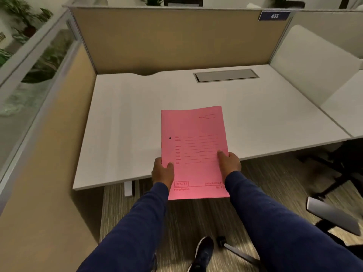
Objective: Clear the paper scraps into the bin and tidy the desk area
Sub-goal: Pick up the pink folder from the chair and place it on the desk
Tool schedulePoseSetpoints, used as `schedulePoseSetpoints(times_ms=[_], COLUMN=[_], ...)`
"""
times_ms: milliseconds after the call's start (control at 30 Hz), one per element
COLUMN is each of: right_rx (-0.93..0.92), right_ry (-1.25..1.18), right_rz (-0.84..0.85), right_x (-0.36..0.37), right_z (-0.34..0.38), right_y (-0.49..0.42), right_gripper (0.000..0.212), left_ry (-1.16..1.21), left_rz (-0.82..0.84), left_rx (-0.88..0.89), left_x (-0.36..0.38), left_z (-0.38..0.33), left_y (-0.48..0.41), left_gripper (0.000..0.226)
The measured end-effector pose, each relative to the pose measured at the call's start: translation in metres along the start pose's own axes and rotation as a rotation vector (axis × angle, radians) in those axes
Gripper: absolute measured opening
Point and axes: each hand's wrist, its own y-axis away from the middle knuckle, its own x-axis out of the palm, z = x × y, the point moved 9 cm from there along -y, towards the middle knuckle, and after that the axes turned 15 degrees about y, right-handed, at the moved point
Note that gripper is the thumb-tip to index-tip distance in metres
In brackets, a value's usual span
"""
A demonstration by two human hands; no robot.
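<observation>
A pink paper file folder (194, 142) with red printed lines is held flat over the front edge of the white desk (125, 118). My left hand (162, 170) grips its left edge, thumb on top. On the right edge sits my right hand (228, 163), also with the thumb on the cover. The folder's near end hangs out past the desk over the floor. No paper scraps or bin show in this view.
Beige partition panels (176, 38) close the desk at the back and left. A grey cable hatch (225, 75) is set in the desktop. An office chair (334, 213) stands at the right, its base near my shoe (202, 252).
</observation>
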Motion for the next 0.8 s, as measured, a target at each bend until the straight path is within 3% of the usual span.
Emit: schedulePoseSetpoints(times_ms=[367,800], right_rx=[-0.129,-0.145], right_ry=[0.183,0.256], right_rz=[0.055,0.09], right_x=[-0.01,0.026], right_z=[0.109,0.176], right_y=[-0.134,-0.224], right_gripper=[0.037,0.034], left_ry=[-0.014,0.013], left_rz=[-0.122,-0.209], left_rx=[-0.001,-0.028], left_x=[0.067,0.087], left_z=[-0.066,-0.102], left_y=[-0.089,-0.18], left_gripper=[0.014,0.013])
